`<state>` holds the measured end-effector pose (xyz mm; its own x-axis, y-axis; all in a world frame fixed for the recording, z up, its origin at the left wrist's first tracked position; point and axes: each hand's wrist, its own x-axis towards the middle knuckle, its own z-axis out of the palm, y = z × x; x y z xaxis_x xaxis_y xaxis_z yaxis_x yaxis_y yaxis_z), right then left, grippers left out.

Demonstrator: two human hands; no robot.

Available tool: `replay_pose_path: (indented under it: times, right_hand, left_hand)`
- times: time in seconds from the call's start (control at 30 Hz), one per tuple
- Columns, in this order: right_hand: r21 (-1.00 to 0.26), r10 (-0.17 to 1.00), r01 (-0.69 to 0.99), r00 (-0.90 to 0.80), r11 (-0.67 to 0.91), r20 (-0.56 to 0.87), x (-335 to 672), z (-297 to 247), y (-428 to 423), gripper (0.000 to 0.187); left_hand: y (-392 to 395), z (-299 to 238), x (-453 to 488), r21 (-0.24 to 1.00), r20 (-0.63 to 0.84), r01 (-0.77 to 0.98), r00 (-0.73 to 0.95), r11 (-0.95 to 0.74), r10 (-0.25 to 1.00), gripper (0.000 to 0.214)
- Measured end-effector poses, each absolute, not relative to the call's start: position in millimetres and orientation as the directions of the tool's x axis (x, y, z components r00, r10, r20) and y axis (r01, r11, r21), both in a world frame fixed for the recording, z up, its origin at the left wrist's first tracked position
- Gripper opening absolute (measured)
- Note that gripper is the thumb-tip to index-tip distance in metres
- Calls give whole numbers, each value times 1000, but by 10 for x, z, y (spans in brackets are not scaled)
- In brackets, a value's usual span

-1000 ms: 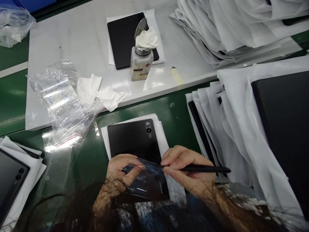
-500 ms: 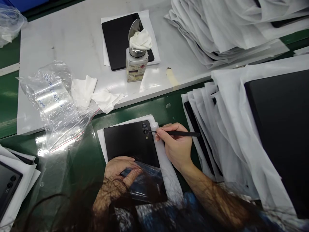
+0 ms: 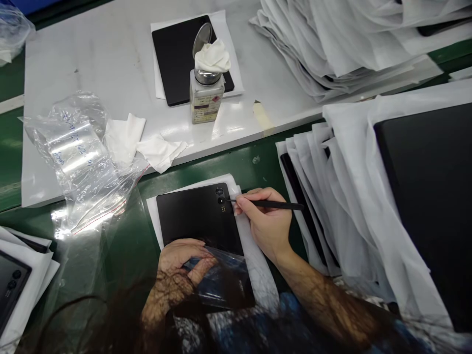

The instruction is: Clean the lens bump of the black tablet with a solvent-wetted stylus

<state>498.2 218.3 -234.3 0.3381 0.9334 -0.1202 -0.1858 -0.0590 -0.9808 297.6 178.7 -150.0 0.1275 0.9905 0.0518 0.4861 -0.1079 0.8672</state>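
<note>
A black tablet lies back up on a white sheet on the green bench, low in the middle of the frame, its camera lenses near the top right corner. A clear film lies over its lower end, partly lifted. The left hand curls over the film's upper edge and seems to pinch it. The right hand closes narrowly on a slim black stylus, held like a pen, its tip at the lower lens. Upper middle, on a white board, a dispenser bottle topped with a wipe stands just in front of another black tablet. A zip bag and crumpled wipes lie on the board toward the left. Stacks of white sheets fill the right.
</note>
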Motion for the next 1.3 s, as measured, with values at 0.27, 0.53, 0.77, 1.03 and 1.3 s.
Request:
replay_pose_path:
  times: [0.27,0.53,0.77,1.03,1.3]
  right_hand:
    - [-988,942,-127,333,88,41,5042,-2416,2155,22]
    - [-564,822,610,-306,556,480,5477,-2589,2090,54]
    - [-359,725,658,-440,662,530,5400,-2540,2197,61]
    - [-320,747,743,-346,587,567,5341,-2482,2219,61]
    - [-353,722,673,-401,650,564,5446,-2576,2444,65]
  left_hand:
    - [1790,-1503,2972,861,55,496,130,-113,990,9]
    - [1808,-1455,2991,818,65,562,118,-120,991,21]
    - [1815,-1501,3024,774,131,610,109,-171,985,30]
    - [1819,-1464,3031,764,129,626,91,-157,987,31]
    - [1803,-1459,3019,804,123,579,66,-138,990,25]
